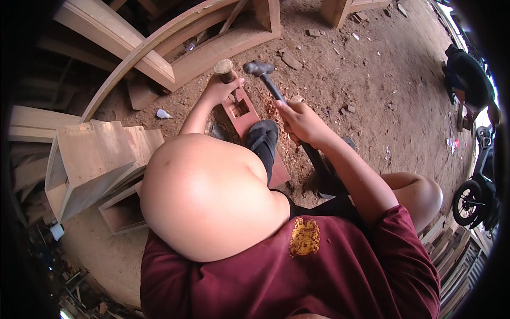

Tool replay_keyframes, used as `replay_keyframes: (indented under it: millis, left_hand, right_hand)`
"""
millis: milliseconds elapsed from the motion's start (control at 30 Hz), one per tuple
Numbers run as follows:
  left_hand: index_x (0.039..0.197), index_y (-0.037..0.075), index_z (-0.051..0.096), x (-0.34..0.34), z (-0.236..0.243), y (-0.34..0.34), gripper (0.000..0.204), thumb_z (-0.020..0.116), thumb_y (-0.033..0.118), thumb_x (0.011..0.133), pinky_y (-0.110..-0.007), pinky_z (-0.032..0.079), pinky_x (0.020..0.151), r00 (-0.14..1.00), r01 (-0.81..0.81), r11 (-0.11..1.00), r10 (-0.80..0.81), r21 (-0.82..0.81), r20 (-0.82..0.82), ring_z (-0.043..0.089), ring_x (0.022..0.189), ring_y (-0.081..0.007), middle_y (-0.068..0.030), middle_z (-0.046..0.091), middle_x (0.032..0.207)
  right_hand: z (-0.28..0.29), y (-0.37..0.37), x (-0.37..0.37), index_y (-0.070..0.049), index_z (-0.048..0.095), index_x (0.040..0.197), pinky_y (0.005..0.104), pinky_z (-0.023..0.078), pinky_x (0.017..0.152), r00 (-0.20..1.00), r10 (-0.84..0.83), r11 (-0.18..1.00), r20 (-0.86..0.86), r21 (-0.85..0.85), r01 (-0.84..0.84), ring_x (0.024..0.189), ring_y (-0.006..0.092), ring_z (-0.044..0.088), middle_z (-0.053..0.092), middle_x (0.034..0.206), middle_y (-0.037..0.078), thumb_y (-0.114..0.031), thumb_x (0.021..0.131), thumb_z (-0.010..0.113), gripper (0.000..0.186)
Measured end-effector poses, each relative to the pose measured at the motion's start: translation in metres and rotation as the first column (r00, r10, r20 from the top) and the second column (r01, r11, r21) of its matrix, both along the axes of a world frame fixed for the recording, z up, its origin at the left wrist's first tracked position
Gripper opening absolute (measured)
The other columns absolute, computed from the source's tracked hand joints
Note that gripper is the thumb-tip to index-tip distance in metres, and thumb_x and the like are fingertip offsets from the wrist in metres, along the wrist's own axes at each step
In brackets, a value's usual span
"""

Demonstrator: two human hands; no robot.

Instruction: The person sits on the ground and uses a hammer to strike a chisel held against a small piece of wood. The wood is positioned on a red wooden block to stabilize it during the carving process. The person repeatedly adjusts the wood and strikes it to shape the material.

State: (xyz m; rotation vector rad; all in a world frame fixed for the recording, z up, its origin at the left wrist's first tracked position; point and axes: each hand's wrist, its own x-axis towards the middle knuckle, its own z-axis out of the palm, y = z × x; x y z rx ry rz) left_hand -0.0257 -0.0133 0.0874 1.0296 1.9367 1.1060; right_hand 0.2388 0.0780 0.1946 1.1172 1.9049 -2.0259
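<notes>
A reddish board (244, 118) lies on the dirt with a rectangular cut-out, my sandaled foot (260, 135) resting across it. My left hand (220, 90) is closed round a chisel with a wooden handle (225, 73), held upright with its lower end at the cut-out. My right hand (300, 121) grips the dark shaft of a hammer (258, 69) at right of the board. The hammer's head is raised beside the chisel's top, apart from it. Pale shavings lie around the board.
Curved wooden frames (226, 45) stand at upper left, stepped wooden pieces (93, 154) at left. A small white bottle (163, 114) lies near the board. At right are a motorbike (481, 178) and a dark bulky object (465, 72); stacked boards (446, 255) sit lower right.
</notes>
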Motion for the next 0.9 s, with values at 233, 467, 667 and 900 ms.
replay_keyframes:
  millis: [233, 467, 667, 900]
  left_hand:
    - [0.083, 0.004, 0.062, -0.033, -0.009, -0.006, 0.017, 0.066, 0.019, 0.089, -0.027, 0.053, 0.062, 0.968, -0.059, 0.996, 0.04, 0.067, 0.247, 0.066, 0.068, -0.0133, -0.0072, 0.069, 0.076]
    - [0.078, 0.006, 0.063, 0.012, 0.005, -0.029, 0.018, 0.07, 0.021, 0.087, -0.027, 0.047, 0.059, 0.994, -0.044, 0.998, 0.049, 0.048, -0.095, 0.057, 0.062, -0.009, -0.0012, 0.063, 0.065]
    - [0.083, 0.006, 0.063, 0.05, -0.003, -0.053, 0.014, 0.071, 0.016, 0.086, -0.031, 0.049, 0.064, 0.965, 0.056, 0.996, -0.037, 0.066, -0.261, 0.065, 0.073, -0.0138, -0.0068, 0.068, 0.08]
    - [0.079, 0.006, 0.059, 0.083, -0.024, -0.069, 0.016, 0.075, 0.008, 0.079, -0.037, 0.051, 0.059, 0.828, 0.25, 0.879, 0.023, 0.406, -0.56, 0.063, 0.067, -0.0299, -0.0114, 0.062, 0.073]
  right_hand:
    - [0.012, 0.011, -0.009, -0.01, 0.042, 0.08, 0.0273, 0.032, 0.04, 0.993, -0.115, 0.991, -0.038, -0.075, 0.112, 0.043, 0.0074, 0.034, 0.036, 0.058, -0.004, -0.047, 0.102, 0.044, 0.043]
    - [0.026, 0.02, -0.002, -0.003, 0.051, 0.083, 0.0284, 0.041, 0.043, 0.996, -0.076, 0.997, -0.053, -0.018, 0.075, 0.047, 0.0093, 0.046, 0.044, 0.059, -0.001, -0.049, 0.102, 0.042, 0.051]
    - [0.043, 0.012, 0.002, -0.003, 0.051, 0.083, 0.0275, 0.041, 0.044, 0.99, -0.059, 0.998, -0.126, 0.027, 0.063, 0.048, 0.008, 0.046, 0.045, 0.059, -0.002, -0.047, 0.103, 0.039, 0.05]
    - [0.101, -0.001, 0.021, -0.004, 0.049, 0.081, 0.0247, 0.036, 0.044, 0.902, -0.155, 0.982, -0.402, 0.033, 0.184, 0.049, 0.0061, 0.043, 0.046, 0.061, -0.002, -0.042, 0.104, 0.041, 0.045]
